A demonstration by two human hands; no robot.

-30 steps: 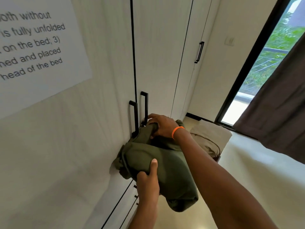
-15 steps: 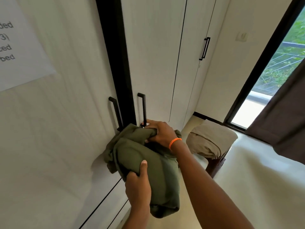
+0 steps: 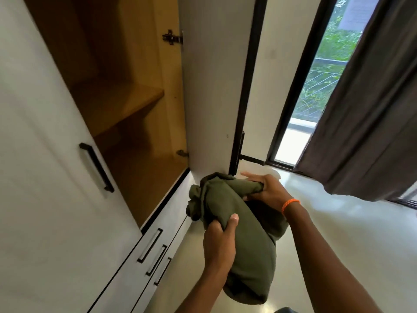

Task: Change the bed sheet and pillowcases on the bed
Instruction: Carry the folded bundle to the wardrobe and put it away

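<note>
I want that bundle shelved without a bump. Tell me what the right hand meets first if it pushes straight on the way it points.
Probably the open wardrobe door: the right hand, gripping the green cloth bundle, points at the door's lower edge, just ahead. Depth is unclear, so it may pass beside it.

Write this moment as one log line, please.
both hands grip green bedding bundle | left hand underneath | right hand at top | wardrobe door open | shelf bare
</note>
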